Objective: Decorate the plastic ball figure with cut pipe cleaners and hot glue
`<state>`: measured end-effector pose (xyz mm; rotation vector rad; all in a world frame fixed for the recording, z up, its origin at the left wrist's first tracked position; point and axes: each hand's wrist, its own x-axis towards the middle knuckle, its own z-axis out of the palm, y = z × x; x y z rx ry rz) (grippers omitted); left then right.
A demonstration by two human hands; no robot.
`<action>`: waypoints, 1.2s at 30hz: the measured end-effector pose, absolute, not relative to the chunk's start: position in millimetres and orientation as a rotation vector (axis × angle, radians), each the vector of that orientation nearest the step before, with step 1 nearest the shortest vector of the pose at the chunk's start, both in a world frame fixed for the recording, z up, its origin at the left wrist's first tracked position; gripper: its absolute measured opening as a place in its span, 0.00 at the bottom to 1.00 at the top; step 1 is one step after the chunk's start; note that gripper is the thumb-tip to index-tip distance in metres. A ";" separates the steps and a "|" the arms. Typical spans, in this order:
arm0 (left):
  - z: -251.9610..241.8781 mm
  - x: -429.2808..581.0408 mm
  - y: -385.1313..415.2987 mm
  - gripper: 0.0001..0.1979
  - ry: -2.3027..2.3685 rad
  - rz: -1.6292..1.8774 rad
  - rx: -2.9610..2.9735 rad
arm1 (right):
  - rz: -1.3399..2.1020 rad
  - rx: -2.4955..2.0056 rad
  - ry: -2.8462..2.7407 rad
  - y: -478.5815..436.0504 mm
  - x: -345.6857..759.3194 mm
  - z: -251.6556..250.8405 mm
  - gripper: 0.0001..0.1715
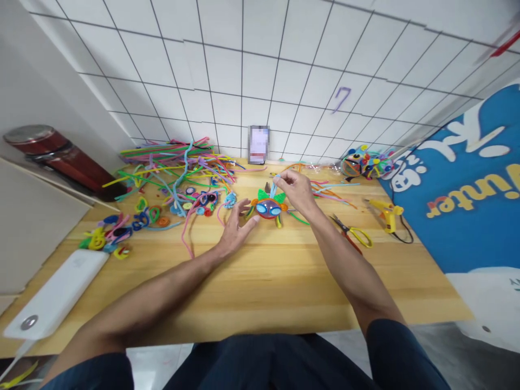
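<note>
A small pipe-cleaner figure (268, 208) stands at the middle of the wooden table, with blue eyes, a purple and orange head and green leafy tufts on top. Pinched between the thumb and fingers of my right hand (296, 188) is a light blue pipe cleaner (273, 190), rising from the top of the figure. My left hand (239, 227) rests at the figure's left side, its fingers apart and holding nothing. Whether its fingertips touch the figure, I cannot tell.
Loose pipe cleaners (174, 162) and coiled pieces (105, 233) spread over the left. On the right lie scissors (357, 235) and a yellow glue gun (390, 215). A phone (259, 144) leans on the tiled wall. A white power bank (57, 292) and red thermos (65, 160) are leftmost.
</note>
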<state>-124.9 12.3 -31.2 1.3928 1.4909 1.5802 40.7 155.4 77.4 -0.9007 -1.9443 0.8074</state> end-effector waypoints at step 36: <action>-57.3 -140.9 57.5 0.38 1.506 1.436 1.455 | 0.905 -1.145 -1.928 125.3 79.7 -25.9 0.30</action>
